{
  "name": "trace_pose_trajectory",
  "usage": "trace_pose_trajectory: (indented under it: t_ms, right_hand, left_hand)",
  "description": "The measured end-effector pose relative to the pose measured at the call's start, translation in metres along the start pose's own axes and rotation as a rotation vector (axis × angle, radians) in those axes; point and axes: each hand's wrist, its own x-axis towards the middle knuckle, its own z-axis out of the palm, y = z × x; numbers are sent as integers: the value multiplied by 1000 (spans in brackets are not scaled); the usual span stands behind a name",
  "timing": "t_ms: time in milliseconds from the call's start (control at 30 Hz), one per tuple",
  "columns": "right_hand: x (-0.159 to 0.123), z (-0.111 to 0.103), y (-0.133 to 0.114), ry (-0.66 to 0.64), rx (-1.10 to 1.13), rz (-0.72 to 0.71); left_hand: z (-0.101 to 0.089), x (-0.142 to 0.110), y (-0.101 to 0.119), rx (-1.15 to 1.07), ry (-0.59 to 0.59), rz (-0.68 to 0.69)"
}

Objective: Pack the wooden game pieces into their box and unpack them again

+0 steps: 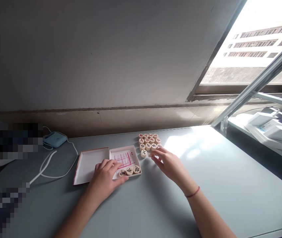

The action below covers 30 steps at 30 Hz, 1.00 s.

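Resting over the near side of the open box (137, 152), the left hand (105, 173) has its fingers spread above the tray and its thumb along the near rim; whether it grips the wall I can't tell. The right hand (164, 162), apart from it, bends its fingertips toward the round pieces (148, 140), and from here I can't see whether one is pinched. A red cord (193, 192) circles that wrist. The pieces lie in rows behind the hand, some marked red, others dark, with a single piece (143, 152) in front. Three more (129, 170) sit side by side in the tray. On the grey desk (230, 172), a pale blue device (55, 139) and white cable (47, 164) lie left; a window (252, 49) brightens the right.
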Motion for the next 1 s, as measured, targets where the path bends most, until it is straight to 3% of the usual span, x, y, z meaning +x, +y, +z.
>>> trace_pose_trajectory:
  t_ms: [133, 300, 467, 533, 667, 800, 900, 1000]
  right_hand:
    - [-1, 11, 6, -87, -106, 51]
    - [1, 17, 6, -76, -105, 89]
    - [1, 9, -3, -34, -56, 117]
    - [-1, 5, -15, 16, 56, 39]
    - [-8, 8, -51, 3, 346, -255]
    - [-12, 15, -73, 75, 441, -378]
    - [-9, 13, -65, 139, 445, -330]
    - [-4, 6, -40, 175, 286, -98]
  left_hand:
    - [0, -1, -1, 15, -41, 6]
    - [-3, 0, 3, -7, -56, 17]
    - [-9, 2, 10, -66, -94, 5]
    - [-9, 3, 13, -98, -34, 10]
    - [-9, 3, 22, -210, 198, -12]
    - [-7, 1, 32, -386, 209, -24]
    - [-4, -1, 34, -452, 142, -42]
    - [-2, -1, 31, -391, 73, 20]
